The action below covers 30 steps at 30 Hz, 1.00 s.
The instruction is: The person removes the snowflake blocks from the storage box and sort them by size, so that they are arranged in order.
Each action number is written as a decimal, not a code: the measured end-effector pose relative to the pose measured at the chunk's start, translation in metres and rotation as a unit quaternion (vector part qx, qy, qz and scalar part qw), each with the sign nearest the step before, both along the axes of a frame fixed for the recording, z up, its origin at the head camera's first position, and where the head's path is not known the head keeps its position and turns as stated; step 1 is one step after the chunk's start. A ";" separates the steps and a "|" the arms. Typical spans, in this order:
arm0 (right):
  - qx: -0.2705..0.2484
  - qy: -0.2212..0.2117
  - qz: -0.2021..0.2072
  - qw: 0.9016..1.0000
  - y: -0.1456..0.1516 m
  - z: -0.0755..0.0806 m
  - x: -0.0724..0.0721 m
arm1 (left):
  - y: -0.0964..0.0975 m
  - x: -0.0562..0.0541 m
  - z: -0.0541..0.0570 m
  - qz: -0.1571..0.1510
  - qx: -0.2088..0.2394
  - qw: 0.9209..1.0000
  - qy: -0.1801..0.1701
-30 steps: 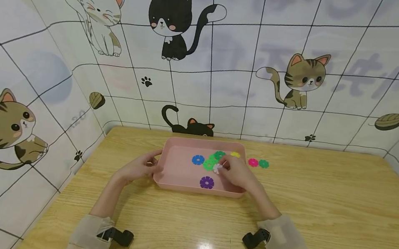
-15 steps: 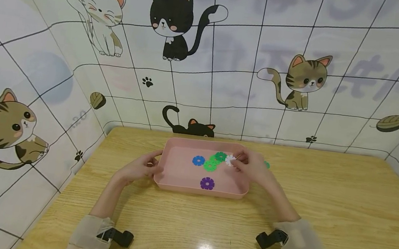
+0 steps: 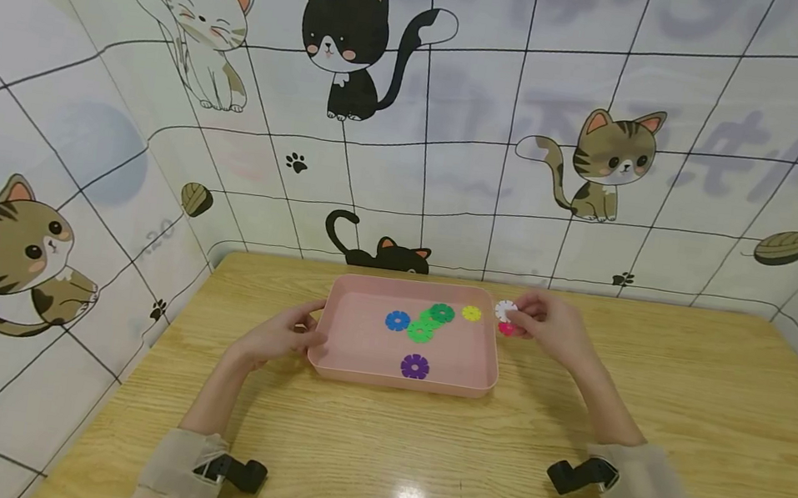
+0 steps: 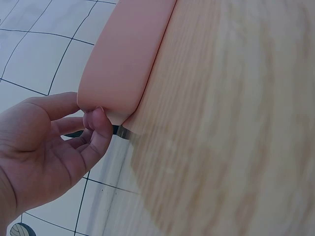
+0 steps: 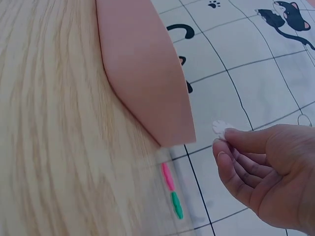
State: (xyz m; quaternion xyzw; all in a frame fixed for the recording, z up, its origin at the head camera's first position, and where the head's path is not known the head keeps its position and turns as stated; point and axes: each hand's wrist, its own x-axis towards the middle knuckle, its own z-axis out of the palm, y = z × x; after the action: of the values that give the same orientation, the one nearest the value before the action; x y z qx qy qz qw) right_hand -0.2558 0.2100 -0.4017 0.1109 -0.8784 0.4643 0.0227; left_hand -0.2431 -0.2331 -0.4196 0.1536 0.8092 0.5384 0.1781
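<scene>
My right hand pinches a white notched plastic disc between thumb and fingertips, just outside the right end of the pink tray. In the right wrist view the white disc shows above the tabletop. A pink notched disc lies partly covered by that hand, and a green disc sits beside it. At the tray's left end, my left hand grips the wall near the front corner; the left wrist view shows its fingertips at the tray's edge.
Inside the tray lie a blue disc, a purple disc, a yellow disc, overlapping light green discs and a dark green disc. Behind the wooden table rises a wall printed with cats.
My right hand has carried the white disc from over the tray's middle rightward past its right wall. The yellow disc is uncovered now. My left hand has stayed on the tray.
</scene>
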 end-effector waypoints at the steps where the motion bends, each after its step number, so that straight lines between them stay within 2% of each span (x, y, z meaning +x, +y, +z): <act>1: 0.004 -0.001 -0.003 1.000 0.003 0.000 0.000 | 0.000 0.000 0.000 0.000 0.000 1.000 -0.001; 13: -0.004 -0.020 -0.035 0.999 0.037 -0.010 -0.004 | 0.000 -0.001 -0.001 0.006 -0.007 1.000 -0.001; 18: 0.011 -0.019 -0.056 0.998 0.049 -0.016 -0.007 | -0.001 -0.002 -0.002 0.005 -0.008 1.000 0.002; 22: 0.038 -0.037 -0.074 0.996 0.056 -0.021 -0.008 | -0.001 -0.002 -0.003 0.005 -0.012 1.000 0.003; 30: 0.044 -0.075 -0.078 0.993 0.062 -0.028 -0.011 | 0.000 -0.001 0.000 0.000 -0.007 1.000 0.002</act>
State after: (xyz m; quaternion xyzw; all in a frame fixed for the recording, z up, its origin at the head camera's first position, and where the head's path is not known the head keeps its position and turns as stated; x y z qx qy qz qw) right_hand -0.2666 0.2716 -0.4295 0.0078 -0.9030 0.4294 -0.0116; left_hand -0.2440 -0.2333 -0.4196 0.1540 0.8132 0.5324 0.1776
